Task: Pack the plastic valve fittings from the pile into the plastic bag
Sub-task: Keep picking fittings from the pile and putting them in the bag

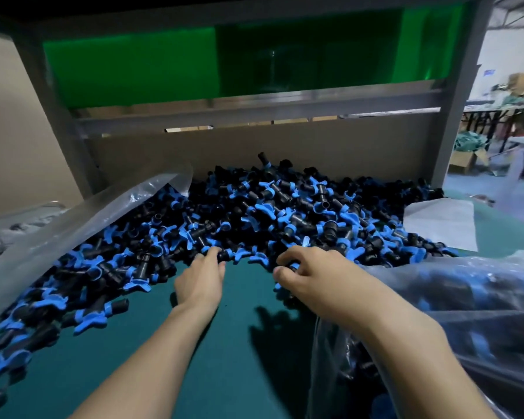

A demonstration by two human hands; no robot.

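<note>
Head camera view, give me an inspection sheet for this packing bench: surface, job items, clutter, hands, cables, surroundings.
Surface: green table top, bare in front of the hands.
Job's things: big pile of valve fittings, black with blue handles, spread across the back and left; plastic bag at right, already holding fittings.
Clutter: clear plastic sheet lying over the pile's left side; white sheet at right.
Hands: left hand touches fittings at the pile's near edge, grip unclear; right hand curls round fittings beside the bag.
Cables: nothing seen.
Surroundings: cardboard back wall, green panel in a grey frame; blurred workshop benches far right.
</note>
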